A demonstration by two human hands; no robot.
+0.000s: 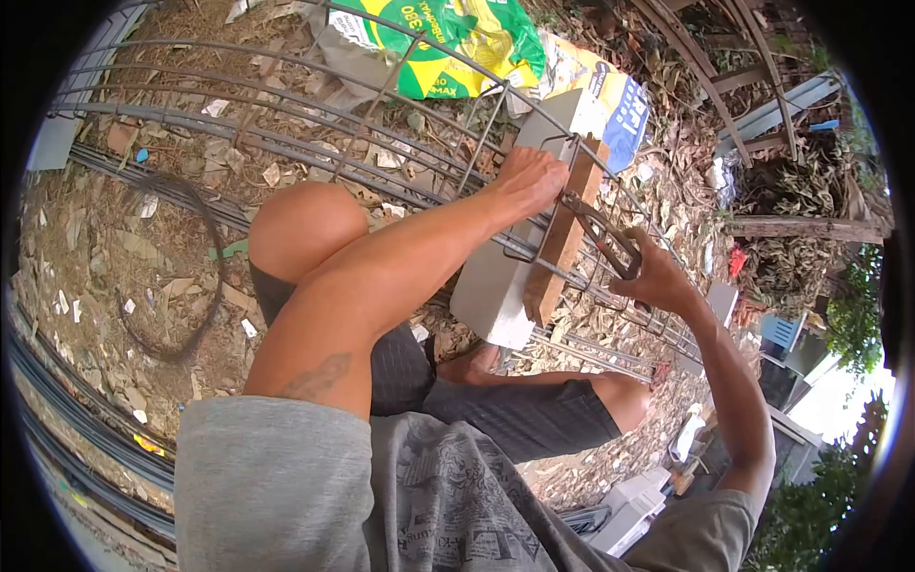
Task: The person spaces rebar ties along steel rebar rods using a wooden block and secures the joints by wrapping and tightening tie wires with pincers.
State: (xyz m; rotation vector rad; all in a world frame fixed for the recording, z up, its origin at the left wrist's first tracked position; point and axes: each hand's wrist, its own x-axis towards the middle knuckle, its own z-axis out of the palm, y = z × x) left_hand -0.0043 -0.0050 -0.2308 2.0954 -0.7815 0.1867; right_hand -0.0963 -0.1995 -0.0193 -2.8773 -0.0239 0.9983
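Observation:
My left hand (532, 178) is closed around the steel bars of a rebar cage (438, 157), close to where a stirrup crosses a long bar. My right hand (658, 274) grips the handles of a pair of pincers (605, 232). Their jaws meet the cage just beside my left fingers; any wire between the jaws is too small to make out. Beneath the cage lies a wooden plank (564, 246), resting on a pale block (494, 294).
Green and yellow sacks (467, 48) lie beyond the cage, with a blue and white sack (624, 124) beside them. A wire coil (214, 276) rests on the littered ground. Long dark bars (91, 434) run along the left. Timber (810, 227) stands at the right.

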